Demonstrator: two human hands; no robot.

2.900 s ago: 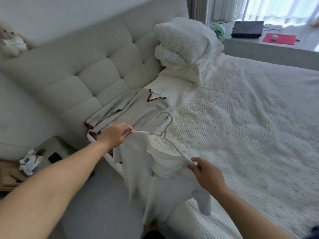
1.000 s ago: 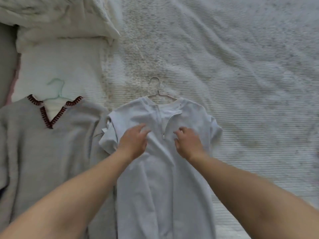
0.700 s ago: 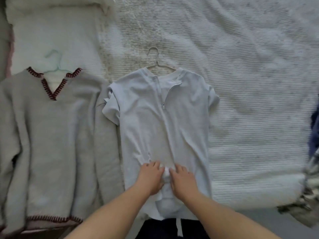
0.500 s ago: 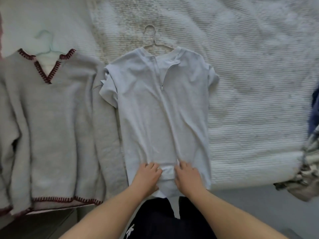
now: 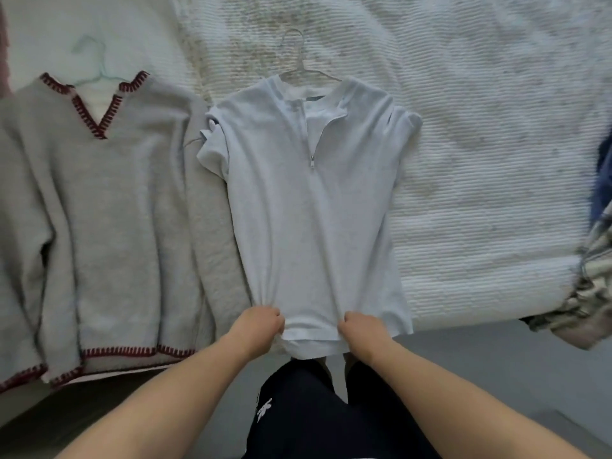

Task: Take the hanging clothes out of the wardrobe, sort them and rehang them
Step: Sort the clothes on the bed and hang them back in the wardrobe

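Note:
A pale short-sleeved zip-neck shirt point(image 5: 311, 207) lies flat on the white bedspread point(image 5: 480, 144), still on its thin wire hanger point(image 5: 298, 51). My left hand point(image 5: 260, 327) grips the shirt's hem on the left, fingers curled into the cloth. My right hand point(image 5: 359, 329) grips the hem on the right the same way. The fabric is drawn taut toward the bed edge. To the left lies a grey V-neck sweater point(image 5: 109, 207) with dark red stitching, on a pale green hanger point(image 5: 94, 61).
A bundle of patterned and blue clothes point(image 5: 596, 260) hangs over the bed's right edge. My dark trousers point(image 5: 318, 415) stand against the bed edge, grey floor on both sides. Part of the sweater's hem hangs over the bed edge at lower left.
The shirt went from held in the air to lying on the bed. My hands slid from its chest down to the hem, then curled to grip it and pull it straight.

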